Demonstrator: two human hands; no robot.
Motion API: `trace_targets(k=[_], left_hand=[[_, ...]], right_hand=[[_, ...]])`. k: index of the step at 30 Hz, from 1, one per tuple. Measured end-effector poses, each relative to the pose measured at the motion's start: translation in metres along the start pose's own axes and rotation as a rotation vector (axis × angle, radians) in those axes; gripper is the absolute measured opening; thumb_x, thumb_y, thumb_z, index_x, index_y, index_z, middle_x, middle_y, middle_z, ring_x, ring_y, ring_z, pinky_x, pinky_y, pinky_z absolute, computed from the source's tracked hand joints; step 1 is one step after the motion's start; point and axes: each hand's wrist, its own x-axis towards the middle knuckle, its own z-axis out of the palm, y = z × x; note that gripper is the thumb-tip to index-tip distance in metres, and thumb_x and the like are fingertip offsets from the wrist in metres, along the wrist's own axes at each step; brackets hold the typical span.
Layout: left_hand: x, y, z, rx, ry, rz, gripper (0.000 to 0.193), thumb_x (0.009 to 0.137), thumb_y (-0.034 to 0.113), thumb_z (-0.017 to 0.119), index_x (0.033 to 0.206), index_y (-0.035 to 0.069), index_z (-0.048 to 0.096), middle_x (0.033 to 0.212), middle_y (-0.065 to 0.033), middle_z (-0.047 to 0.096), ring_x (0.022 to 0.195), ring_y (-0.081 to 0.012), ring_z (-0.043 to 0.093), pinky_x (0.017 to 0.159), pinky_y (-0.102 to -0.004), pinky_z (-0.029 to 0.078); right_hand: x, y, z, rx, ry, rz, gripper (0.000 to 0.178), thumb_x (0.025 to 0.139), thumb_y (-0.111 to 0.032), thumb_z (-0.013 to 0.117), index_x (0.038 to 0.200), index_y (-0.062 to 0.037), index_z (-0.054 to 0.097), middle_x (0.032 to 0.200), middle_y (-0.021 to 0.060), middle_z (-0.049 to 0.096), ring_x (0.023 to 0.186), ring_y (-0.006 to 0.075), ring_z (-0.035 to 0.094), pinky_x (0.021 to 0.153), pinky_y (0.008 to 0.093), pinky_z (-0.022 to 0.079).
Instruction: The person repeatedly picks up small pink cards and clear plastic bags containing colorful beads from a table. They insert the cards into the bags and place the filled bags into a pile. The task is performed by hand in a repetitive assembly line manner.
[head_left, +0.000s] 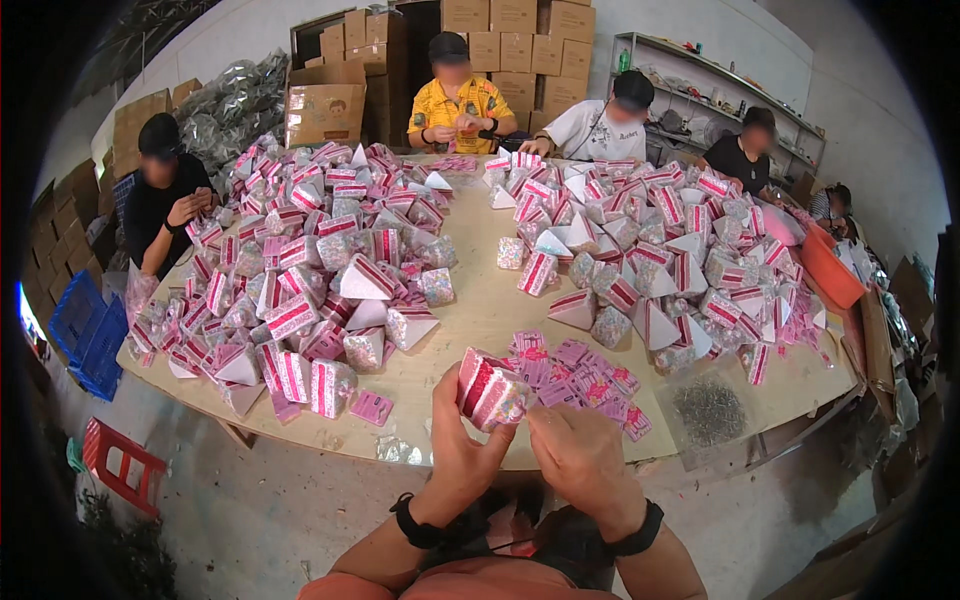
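Observation:
My left hand is wrapped round a toy cake slice, a wedge with red and pink layers and a pale speckled side. It is held up above the near edge of the table. Against its right side, my right hand is closed in a pinch; whatever lies between those fingertips is too small or hidden to name. Just beyond my right hand, pink printed cards lie loosely spread. A clear bag or sheet with many small metal pieces rests farther right.
Large heaps of similar cake slices cover the table at left and right. Several people sit round it. An orange tub stands at the right edge. A red stool and blue crates are on the floor at left.

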Motion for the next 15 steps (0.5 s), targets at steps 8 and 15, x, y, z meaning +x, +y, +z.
trace_targets(k=[8, 15], left_hand=[[-0.0035, -0.0046, 0.0035, -0.126, 0.004, -0.098, 0.071, 0.074, 0.007, 0.073, 0.132, -0.004, 0.033, 0.119, -0.0143, 0.046, 0.104, -0.0207, 0.051, 0.087, -0.0321, 0.043], [-0.0011, -0.0018, -0.0012, 0.037, -0.035, -0.057, 0.071, 0.076, 0.000, 0.069, 0.135, -0.003, 0.029, 0.121, -0.0130, 0.046, 0.107, -0.0190, 0.051, 0.091, -0.0321, 0.044]], right_hand=[[-0.0009, 0.0022, 0.0026, -0.005, -0.026, 0.018, 0.012, 0.077, 0.000, 0.062, 0.088, -0.0033, 0.059, 0.066, 0.0123, 0.055, 0.057, 0.0314, 0.055, 0.050, 0.0416, 0.041], [-0.0010, 0.0043, 0.0078, 0.001, -0.062, 0.085, 0.008, 0.080, -0.003, 0.060, 0.088, -0.0033, 0.057, 0.068, 0.0136, 0.057, 0.060, 0.0335, 0.057, 0.052, 0.0427, 0.043]])
